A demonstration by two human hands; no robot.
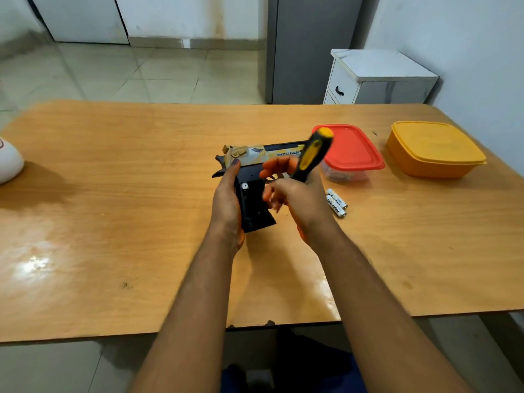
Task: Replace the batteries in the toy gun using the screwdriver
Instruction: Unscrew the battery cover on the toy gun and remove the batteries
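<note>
above table centre: toy gun (252, 163) held off wooden table (113, 194), grip toward viewer, compartment open. left hand (226, 202) wraps grip, thumb on hammer end. right hand (297, 199) grips screwdriver (313, 154), handle up; shaft hidden, fingers blurred. two batteries (336, 202) lie just right. red-lidded box (351, 148), orange box (433, 148) beyond. white object (8, 163) cut off left.

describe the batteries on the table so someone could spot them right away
On the wooden table, look just right of the person's right hand, in front of the clear container with the red lid. The two batteries lie there side by side, small white cylinders with dark lettering, unlike the big containers.
</note>
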